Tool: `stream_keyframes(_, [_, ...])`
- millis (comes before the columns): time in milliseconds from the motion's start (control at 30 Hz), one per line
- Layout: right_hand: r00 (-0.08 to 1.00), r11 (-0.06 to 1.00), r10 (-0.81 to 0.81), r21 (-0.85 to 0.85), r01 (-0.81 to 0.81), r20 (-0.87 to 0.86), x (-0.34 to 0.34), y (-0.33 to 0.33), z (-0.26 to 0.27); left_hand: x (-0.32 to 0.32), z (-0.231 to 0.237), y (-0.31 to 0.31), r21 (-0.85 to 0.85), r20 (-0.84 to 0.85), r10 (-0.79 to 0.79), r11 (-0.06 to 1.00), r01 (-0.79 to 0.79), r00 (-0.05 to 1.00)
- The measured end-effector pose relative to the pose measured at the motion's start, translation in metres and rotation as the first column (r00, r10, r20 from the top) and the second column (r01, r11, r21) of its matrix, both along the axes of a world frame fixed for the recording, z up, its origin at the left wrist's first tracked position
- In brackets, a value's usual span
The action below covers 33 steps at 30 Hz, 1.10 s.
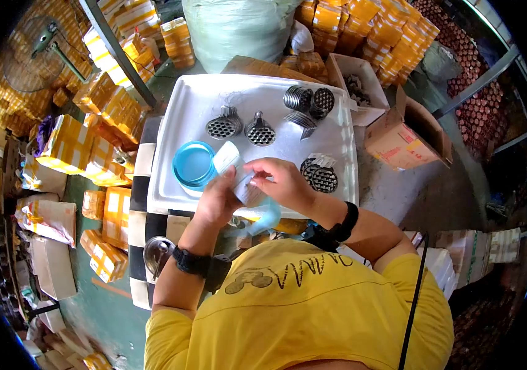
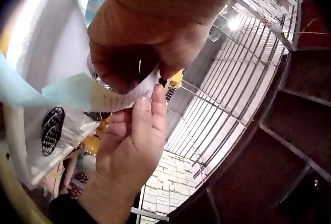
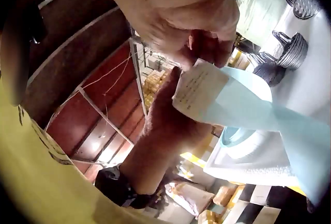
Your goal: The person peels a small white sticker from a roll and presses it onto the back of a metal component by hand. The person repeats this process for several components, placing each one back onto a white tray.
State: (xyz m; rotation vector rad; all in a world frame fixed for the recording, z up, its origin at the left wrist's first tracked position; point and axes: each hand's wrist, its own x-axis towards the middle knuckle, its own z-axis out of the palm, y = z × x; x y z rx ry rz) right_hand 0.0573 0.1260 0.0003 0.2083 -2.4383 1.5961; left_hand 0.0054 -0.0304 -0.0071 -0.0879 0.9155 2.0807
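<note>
In front of the body, both hands work on a pale blue backing strip that carries white printed labels [image 3: 199, 89]. My left hand [image 1: 217, 198] grips the strip from the left, its fingers curled around it. With thumb and fingertips, my right hand [image 1: 283, 182] pinches the edge of a label, as the left wrist view also shows. A loose length of strip [image 1: 268, 217] hangs below the hands. Left of them, a round blue roll [image 1: 194, 165] lies in a white tray [image 1: 166, 148]. Bundles of black perforated round pieces [image 1: 223, 126] rest farther back; another stack [image 1: 320, 174] lies by the right forearm.
Checkered cloth [image 1: 138, 222] shows beside the tray, with a metal bowl [image 1: 159, 254] on it. An open cardboard box [image 1: 405, 139] and a white bin [image 1: 362, 86] stand to the right. Taped yellow cartons [image 1: 106, 157] are piled on the left; a large wrapped sack [image 1: 239, 31] stands behind.
</note>
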Motion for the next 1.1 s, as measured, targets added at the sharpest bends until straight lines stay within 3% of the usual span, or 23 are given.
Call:
stream_keyframes(67, [0.999, 0.997, 0.033, 0.074, -0.032, -0.014, 0.001, 0.001, -0.003, -0.004, -0.013, -0.005, -0.143, -0.058, -0.007, 0.990, -0.001, 0.998])
stream_keyframes(100, [0.999, 0.995, 0.041, 0.093, -0.044, 0.035, 0.002, 0.000, 0.001, 0.000, -0.014, -0.008, -0.260, -0.314, -0.079, 0.966, -0.006, 0.946])
stream_keyframes(300, [0.999, 1.000, -0.028, 0.014, 0.027, 0.043, 0.002, -0.003, -0.003, -0.002, -0.038, -0.013, -0.168, -0.238, -0.073, 0.985, 0.033, 0.969])
stream_keyframes(400, [0.999, 0.988, 0.049, 0.146, -0.049, -0.002, 0.002, 0.001, -0.004, 0.003, -0.029, -0.013, -0.145, -0.224, -0.068, 0.989, 0.036, 0.972])
stream_keyframes(500, [0.999, 0.990, 0.017, 0.138, -0.022, 0.037, 0.002, 0.000, -0.006, 0.002, -0.038, -0.012, -0.175, -0.182, -0.023, 0.984, -0.010, 0.983])
stream_keyframes(700, [0.972, 0.983, 0.061, 0.182, -0.019, -0.227, 0.006, 0.002, 0.004, -0.008, -0.037, -0.013, -0.144, -0.021, 0.114, 0.983, -0.115, 0.993])
stream_keyframes(733, [0.967, 0.990, 0.074, 0.133, -0.042, -0.244, 0.008, 0.005, 0.012, -0.015, -0.039, -0.019, -0.088, 0.045, 0.119, 0.990, -0.114, 0.992])
stream_keyframes(800, [0.955, 0.995, 0.101, 0.038, -0.094, -0.281, 0.015, 0.023, 0.026, -0.039, -0.071, -0.039, -0.152, -0.030, 0.135, 0.979, -0.138, 0.990])
stream_keyframes(833, [0.987, 0.993, 0.042, -0.106, -0.059, -0.157, 0.022, 0.036, 0.026, -0.033, -0.048, -0.035, -0.176, -0.128, 0.132, 0.972, -0.153, 0.983])
stream_keyframes(867, [0.999, 0.957, -0.017, -0.291, 0.005, -0.040, 0.031, 0.050, 0.028, -0.039, -0.058, -0.042, -0.386, -0.161, 0.103, 0.909, -0.159, 0.982])
stream_keyframes(900, [0.995, 0.884, -0.054, -0.459, 0.088, 0.087, 0.038, 0.064, 0.031, -0.047, -0.062, -0.056, -0.611, -0.260, -0.206, 0.792, 0.004, 0.943])
stream_keyframes(933, [0.996, 0.850, -0.084, -0.522, 0.064, -0.015, 0.039, 0.076, 0.028, -0.051, -0.061, -0.064, -0.807, -0.264, -0.509, 0.582, 0.101, 0.819])
stream_keyframes(1000, [0.980, 0.766, -0.187, -0.616, 0.185, 0.062, 0.048, 0.092, 0.025, -0.046, -0.050, -0.058, -0.926, -0.375, -0.752, 0.276, -0.257, 0.543])
stream_keyframes(1033, [0.966, 0.762, -0.241, -0.597, 0.250, 0.097, 0.053, 0.100, 0.021, -0.044, -0.042, -0.052, -0.874, -0.348, -0.857, 0.150, -0.462, 0.380])
stream_keyframes(1100, [0.922, 0.741, -0.351, -0.555, 0.379, 0.162, 0.062, 0.114, 0.005, -0.045, -0.036, -0.036, -0.652, -0.664, -0.707, 0.387, -0.652, 0.244])
